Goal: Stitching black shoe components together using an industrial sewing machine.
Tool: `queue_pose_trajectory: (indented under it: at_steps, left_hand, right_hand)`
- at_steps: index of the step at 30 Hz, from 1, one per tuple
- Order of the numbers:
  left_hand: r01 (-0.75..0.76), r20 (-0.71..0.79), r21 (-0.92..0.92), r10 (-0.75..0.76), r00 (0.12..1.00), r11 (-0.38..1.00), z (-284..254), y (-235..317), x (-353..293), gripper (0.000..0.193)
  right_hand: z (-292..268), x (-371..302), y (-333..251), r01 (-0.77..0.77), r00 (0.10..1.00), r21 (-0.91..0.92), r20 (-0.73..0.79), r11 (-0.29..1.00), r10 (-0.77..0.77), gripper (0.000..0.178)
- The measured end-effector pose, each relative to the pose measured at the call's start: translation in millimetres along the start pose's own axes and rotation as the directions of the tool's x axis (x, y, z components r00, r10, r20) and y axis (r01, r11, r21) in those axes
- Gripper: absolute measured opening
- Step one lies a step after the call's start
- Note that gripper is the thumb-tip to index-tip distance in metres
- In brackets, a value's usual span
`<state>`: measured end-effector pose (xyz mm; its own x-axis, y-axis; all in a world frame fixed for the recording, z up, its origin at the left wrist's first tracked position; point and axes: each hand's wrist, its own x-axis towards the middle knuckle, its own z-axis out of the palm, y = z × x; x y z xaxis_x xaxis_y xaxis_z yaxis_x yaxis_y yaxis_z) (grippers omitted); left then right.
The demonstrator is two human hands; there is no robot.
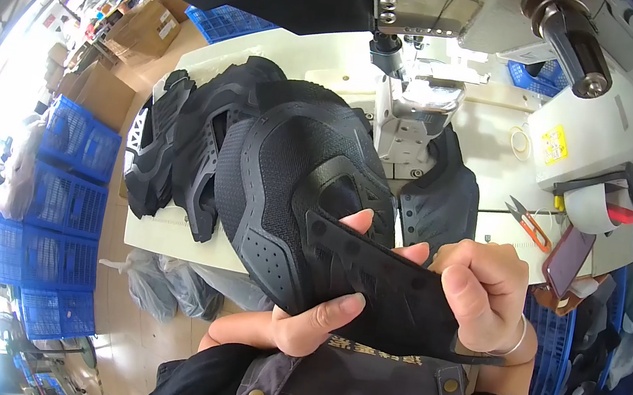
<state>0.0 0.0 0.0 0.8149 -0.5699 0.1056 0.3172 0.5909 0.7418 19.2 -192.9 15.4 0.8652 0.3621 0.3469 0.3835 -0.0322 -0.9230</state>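
Observation:
A black shoe upper of mesh and smooth overlays is stretched between my hands, close to my body. My left hand grips it, thumb on the near face and fingertips showing past its far edge. At the right end, my right hand is closed with fingers curled, pinching the upper's edge. Further black uppers lie overlapped on the table to the left, and where the held one meets the large rounded upper behind it is hard to tell. Another black piece lies under the sewing machine's post.
The sewing machine head overhangs the pale table. On the right lie orange-handled thread snips, a phone and a tape roll. Blue crates stack at the left, near grey plastic bags and cardboard boxes.

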Motion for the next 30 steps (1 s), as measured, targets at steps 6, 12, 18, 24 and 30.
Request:
queue_pose_trajectory:
  at_steps: [6, 12, 18, 24, 30]
  left_hand:
    - [-0.073, -0.046, 0.053, 0.075, 0.996, 0.996, 1.1, -7.4, 1.0, 0.065]
    - [-0.071, -0.077, 0.045, 0.074, 0.994, 0.996, 2.5, -6.3, 2.9, 0.066]
    - [-0.086, -0.059, 0.056, 0.090, 0.994, 0.995, 1.3, -8.8, 4.2, 0.065]
    - [-0.097, 0.013, 0.075, 0.096, 0.995, 0.992, -3.7, -10.1, 4.9, 0.063]
    - [-0.198, 0.111, 0.092, 0.188, 0.976, 0.976, -7.8, -15.2, 5.5, 0.063]
  right_hand:
    - [-0.7, -2.1, 2.4, 0.035, 0.997, 0.119, -0.078, 0.992, -0.026, 0.028]
    - [-4.1, -1.8, 3.8, 0.018, 0.999, 0.119, -0.039, 0.993, -0.014, 0.031]
    - [-5.9, -1.4, 5.2, 0.077, 0.997, 0.100, -0.030, 0.992, -0.074, 0.022]
    - [-5.9, -3.3, 4.8, 0.041, 0.999, 0.088, -0.017, 0.995, -0.040, 0.011]
    - [-3.4, -2.7, 5.8, 0.049, 0.998, 0.058, -0.030, 0.997, -0.047, 0.010]
